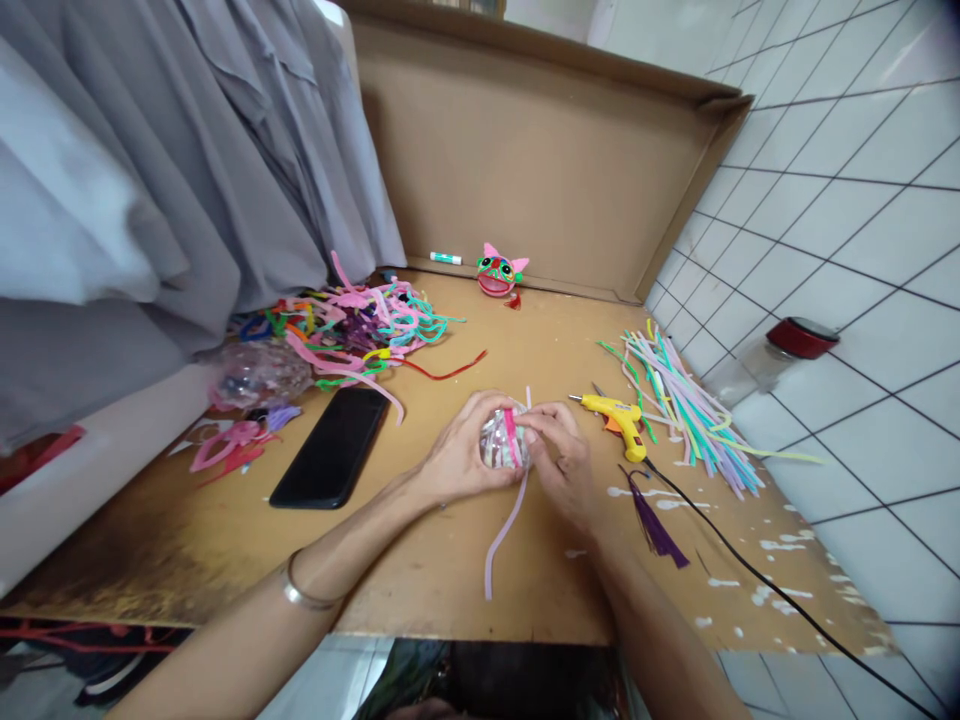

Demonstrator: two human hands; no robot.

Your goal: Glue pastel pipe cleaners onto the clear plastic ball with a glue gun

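Observation:
A small round clear ball (493,445), transparent and shiny, is gripped from its left side by my left hand (463,450), fingers curled around it. A bright pink strip (511,436) runs up and down across the ball. My right hand (564,455) is closed at the ball's right side, its fingertips pinching at the pink strip's upper part. A lilac pipe cleaner (501,540) trails down from beside the ball toward the table's front edge, and its other end pokes up above the ball; whether a hand holds it is hidden.
To the right lie a yellow glue gun (619,418) with a black cord, a purple tassel (657,522) and pastel pipe cleaners (697,405). A black phone (330,447) and a tangled pipe cleaner heap (360,315) are left. A pink-eared animal head (496,273) and glue stick (445,258) stand behind.

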